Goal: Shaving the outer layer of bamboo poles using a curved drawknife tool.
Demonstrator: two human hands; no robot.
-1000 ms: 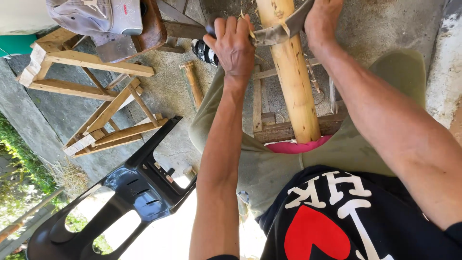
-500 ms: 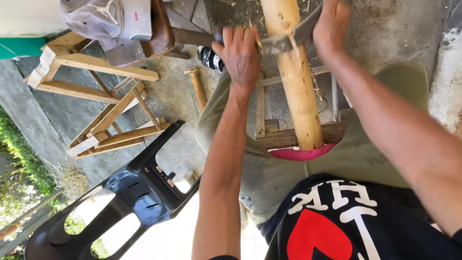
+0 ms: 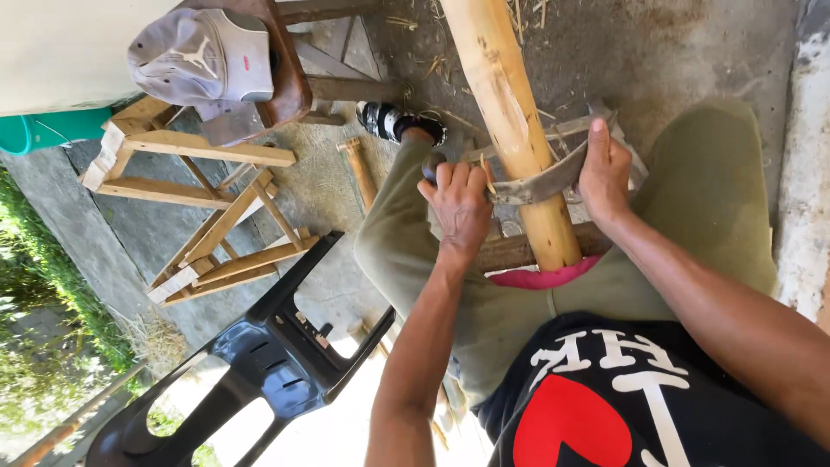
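A pale peeled wooden pole [image 3: 510, 112] runs from the top of the view down to my lap, its near end resting by a pink cloth [image 3: 540, 278]. A curved grey metal blade [image 3: 549, 180] lies across the pole. My left hand [image 3: 458, 206] is closed on the blade's left end. My right hand [image 3: 603, 169] grips its right end, thumb up. I am seated in olive trousers, the pole between my knees. Thin wood shavings lie on the ground around the pole.
A black plastic chair [image 3: 259, 363] stands at lower left. A wooden frame [image 3: 203, 216] lies on the concrete to the left, and a grey cap [image 3: 203, 56] sits on a brown stool above it. A short wooden handle [image 3: 361, 173] lies near my shoe [image 3: 393, 121].
Both hands have drawn the blade down the pole toward my body, from near the top of the view to about mid-pole. The camera view has shifted slightly.
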